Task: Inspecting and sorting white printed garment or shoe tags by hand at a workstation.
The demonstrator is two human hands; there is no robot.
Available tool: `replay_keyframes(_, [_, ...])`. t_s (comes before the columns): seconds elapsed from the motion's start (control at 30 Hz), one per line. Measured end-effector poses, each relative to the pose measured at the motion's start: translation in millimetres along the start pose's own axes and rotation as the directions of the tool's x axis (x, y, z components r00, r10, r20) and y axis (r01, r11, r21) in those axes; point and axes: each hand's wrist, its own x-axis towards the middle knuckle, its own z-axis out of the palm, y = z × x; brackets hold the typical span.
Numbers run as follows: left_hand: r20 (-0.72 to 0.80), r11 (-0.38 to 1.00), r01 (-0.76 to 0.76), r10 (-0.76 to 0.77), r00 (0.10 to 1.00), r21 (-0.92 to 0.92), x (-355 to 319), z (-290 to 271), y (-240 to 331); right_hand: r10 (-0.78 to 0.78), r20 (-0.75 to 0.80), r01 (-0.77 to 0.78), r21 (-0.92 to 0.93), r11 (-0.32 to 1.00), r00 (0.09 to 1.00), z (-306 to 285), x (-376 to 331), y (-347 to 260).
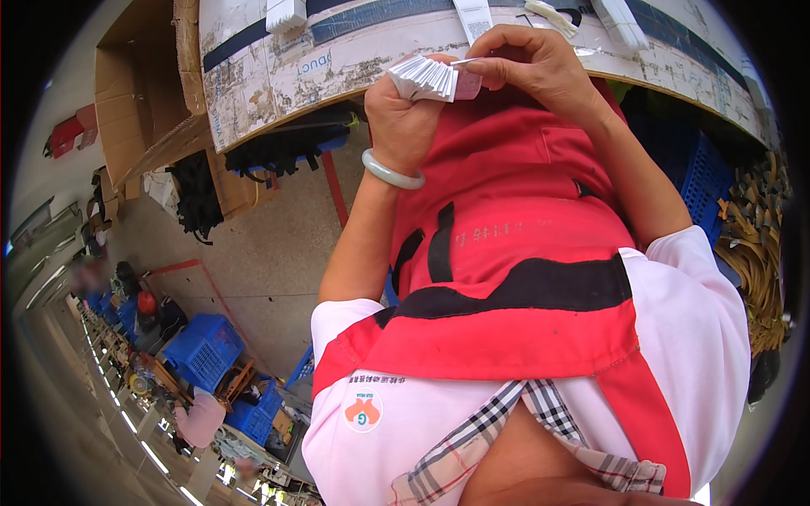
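Observation:
My left hand (399,118), with a pale bangle (391,171) at its wrist, is closed around a fanned stack of white labels (420,79). The stack's thin edges point up and spread apart. A small pinkish piece (467,86) shows at the stack's right end; its kind is unclear. Just right of it, my right hand (540,72) pinches one thin white label (463,61) between thumb and fingers. Both hands are above my red apron (506,160), at the near edge of the worn white worktable (278,93).
More white label stacks lie on the table, one at the left (285,15) and one at the right (620,24). A cardboard box (139,93) stands left of the table. Black straps (287,150) hang below it. Blue crates (205,347) and brownish strips (755,253) flank me.

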Motion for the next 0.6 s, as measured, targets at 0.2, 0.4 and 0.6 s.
replay_keyframes(0.2, [-0.004,0.999,0.046,-0.046,0.999,-0.027,-0.7,1.7,1.1,-0.021,0.0,0.021,-0.001,1.0,1.0,1.6,-0.4,4.5])
replay_keyframes(0.4, [-0.007,1.0,-0.015,0.015,1.0,0.016,-2.0,2.6,-4.5,-0.012,0.028,0.012,-0.001,1.0,1.0,2.2,-0.9,2.8])
replay_keyframes(0.6, [0.115,0.946,0.231,-0.209,0.971,-0.227,-0.1,2.2,-11.4,0.19,0.245,-0.219,0.097,0.971,0.951,-13.3,-3.4,-1.0])
